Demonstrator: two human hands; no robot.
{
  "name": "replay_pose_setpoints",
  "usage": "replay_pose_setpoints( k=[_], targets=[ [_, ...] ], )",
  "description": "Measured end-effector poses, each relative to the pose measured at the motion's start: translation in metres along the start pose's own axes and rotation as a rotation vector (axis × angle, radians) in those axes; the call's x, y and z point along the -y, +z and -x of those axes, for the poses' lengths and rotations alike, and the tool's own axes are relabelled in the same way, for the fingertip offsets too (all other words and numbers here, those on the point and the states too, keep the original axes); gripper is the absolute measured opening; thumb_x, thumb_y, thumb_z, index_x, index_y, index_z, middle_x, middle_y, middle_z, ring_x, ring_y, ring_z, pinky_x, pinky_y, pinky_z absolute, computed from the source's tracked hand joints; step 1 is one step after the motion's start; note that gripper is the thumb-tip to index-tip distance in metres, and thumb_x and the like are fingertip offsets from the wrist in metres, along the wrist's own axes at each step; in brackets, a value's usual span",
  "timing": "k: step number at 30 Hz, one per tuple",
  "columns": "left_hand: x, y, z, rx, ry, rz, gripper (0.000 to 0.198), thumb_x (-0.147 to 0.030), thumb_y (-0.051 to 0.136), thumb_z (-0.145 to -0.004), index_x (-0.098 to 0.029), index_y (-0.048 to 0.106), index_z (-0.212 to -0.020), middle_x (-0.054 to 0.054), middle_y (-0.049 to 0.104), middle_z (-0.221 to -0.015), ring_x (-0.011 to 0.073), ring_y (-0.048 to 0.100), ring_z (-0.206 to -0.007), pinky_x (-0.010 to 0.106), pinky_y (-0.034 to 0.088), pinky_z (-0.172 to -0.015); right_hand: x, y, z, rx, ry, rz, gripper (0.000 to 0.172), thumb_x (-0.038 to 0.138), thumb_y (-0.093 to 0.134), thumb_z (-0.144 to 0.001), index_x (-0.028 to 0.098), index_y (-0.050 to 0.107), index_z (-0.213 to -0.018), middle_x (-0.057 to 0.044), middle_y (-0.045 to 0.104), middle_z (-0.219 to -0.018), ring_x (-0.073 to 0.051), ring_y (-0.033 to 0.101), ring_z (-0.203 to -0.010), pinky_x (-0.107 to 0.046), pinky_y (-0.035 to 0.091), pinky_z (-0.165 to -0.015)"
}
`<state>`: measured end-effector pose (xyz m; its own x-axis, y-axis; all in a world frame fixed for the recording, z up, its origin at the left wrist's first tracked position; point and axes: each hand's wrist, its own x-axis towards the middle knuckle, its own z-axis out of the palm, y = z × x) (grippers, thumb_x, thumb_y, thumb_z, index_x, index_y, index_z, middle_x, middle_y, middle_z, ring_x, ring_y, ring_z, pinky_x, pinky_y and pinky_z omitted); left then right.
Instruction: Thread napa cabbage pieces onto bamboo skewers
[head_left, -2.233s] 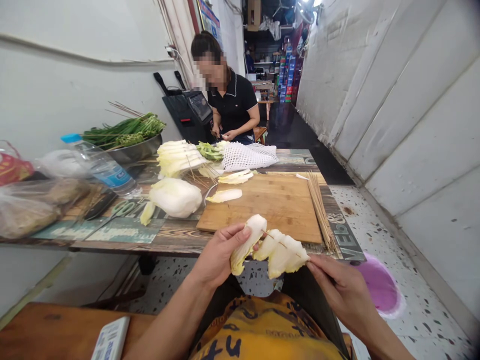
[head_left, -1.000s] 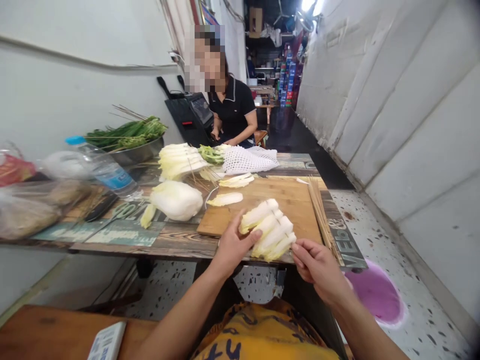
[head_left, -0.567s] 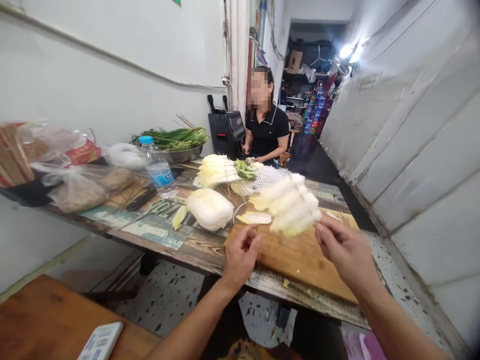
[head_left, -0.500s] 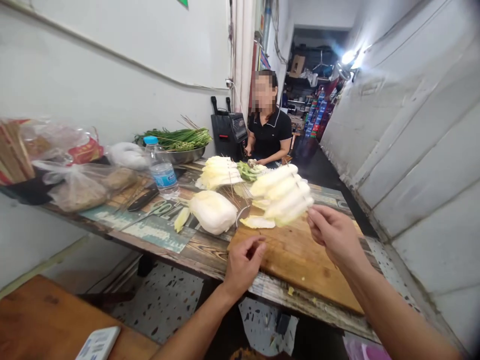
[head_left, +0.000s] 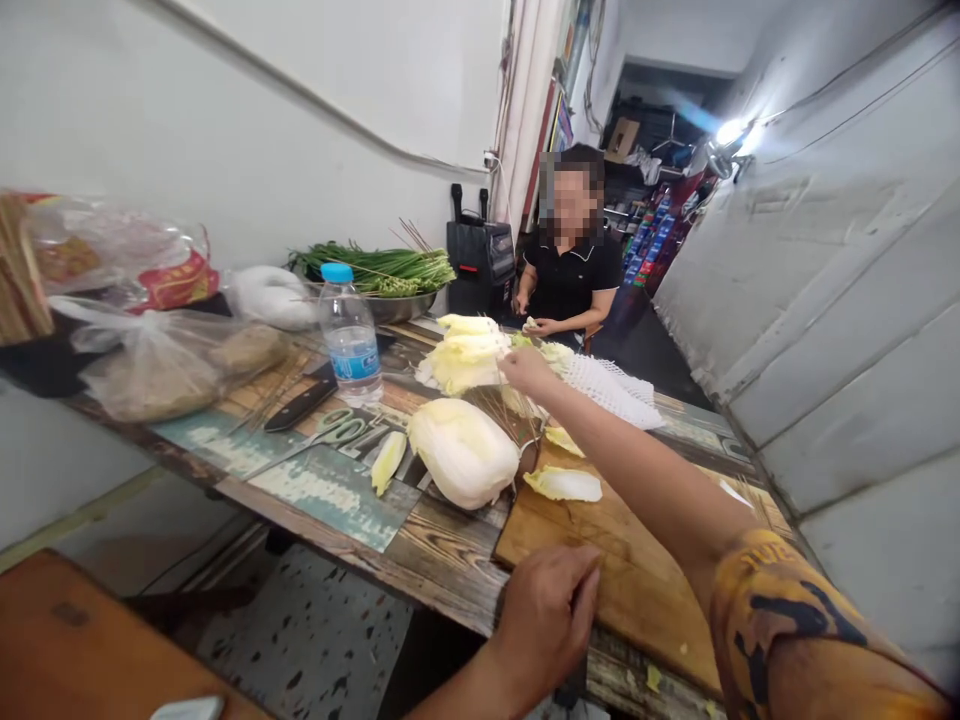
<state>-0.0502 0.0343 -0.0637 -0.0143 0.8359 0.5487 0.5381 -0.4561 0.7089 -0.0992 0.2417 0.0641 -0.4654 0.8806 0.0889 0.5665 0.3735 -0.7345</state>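
Observation:
My right hand (head_left: 529, 370) reaches across to the far side of the table, fingers closed at the near end of a skewer of napa cabbage leaves (head_left: 469, 355) on a pile of such leaves. My left hand (head_left: 551, 610) is curled closed at the near edge of the wooden cutting board (head_left: 637, 560), with nothing visible in it. A loose cabbage leaf (head_left: 562, 485) lies on the board, with another just behind it. To their left sits a pale napa cabbage head (head_left: 465, 455), beside a small leaf (head_left: 388, 462). Thin bamboo skewers (head_left: 510, 420) lie behind the head.
On the left stand a water bottle (head_left: 351, 340), a black-handled knife (head_left: 300, 402), scissors (head_left: 337, 428) and plastic bags (head_left: 161, 365). Behind are a metal bowl of greens (head_left: 382, 275) and a black speaker (head_left: 480, 255). A seated person (head_left: 574, 265) works opposite, near a white mesh (head_left: 611, 385).
My right hand has carried the skewered cabbage leaves from above the board to the pile at the back left. My left hand stays by the board's near edge, now more tightly curled.

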Motion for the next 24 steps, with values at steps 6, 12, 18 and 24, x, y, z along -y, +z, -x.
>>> replay_pose_setpoints(
  k=[6,12,18,24],
  targets=[
    [-0.001,-0.004,-0.003,0.049,0.0,-0.004,0.021,-0.016,0.046,-0.085,-0.019,0.065,-0.093,0.007,0.068,-0.078,0.0192,0.062,-0.074,0.032,0.048,-0.069,-0.052,-0.074,0.062,0.017,-0.129,0.372,0.021,0.024,0.05,-0.087,0.014,0.068,-0.083,-0.007,0.068,-0.093,-0.021,0.059,-0.094,-0.032,0.041,-0.084],
    [-0.003,-0.002,-0.001,0.054,-0.004,-0.061,0.022,-0.018,0.045,-0.087,-0.018,0.066,-0.095,0.008,0.069,-0.085,0.0186,0.063,-0.079,0.031,0.049,-0.075,-0.144,-0.154,0.168,-0.012,-0.013,0.548,0.026,0.028,0.048,-0.082,0.016,0.072,-0.084,-0.008,0.072,-0.089,-0.021,0.064,-0.081,-0.028,0.044,-0.069],
    [-0.006,-0.004,-0.039,0.186,0.084,-0.404,0.025,-0.021,0.047,-0.086,-0.018,0.064,-0.104,0.009,0.068,-0.096,0.0225,0.061,-0.09,0.036,0.047,-0.083,-0.2,-0.189,0.253,-0.071,0.08,0.596,0.028,0.03,0.046,-0.082,0.019,0.071,-0.086,-0.006,0.073,-0.088,-0.019,0.066,-0.076,-0.028,0.047,-0.065],
    [0.015,0.0,-0.086,0.299,0.013,-0.764,0.043,-0.01,0.047,-0.076,-0.011,0.056,-0.118,0.017,0.06,-0.115,0.0294,0.055,-0.106,0.043,0.041,-0.091,-0.207,-0.178,0.267,-0.05,0.027,0.654,0.03,0.027,0.047,-0.085,0.014,0.066,-0.104,-0.012,0.068,-0.105,-0.024,0.063,-0.095,-0.032,0.046,-0.081]
  ],
)
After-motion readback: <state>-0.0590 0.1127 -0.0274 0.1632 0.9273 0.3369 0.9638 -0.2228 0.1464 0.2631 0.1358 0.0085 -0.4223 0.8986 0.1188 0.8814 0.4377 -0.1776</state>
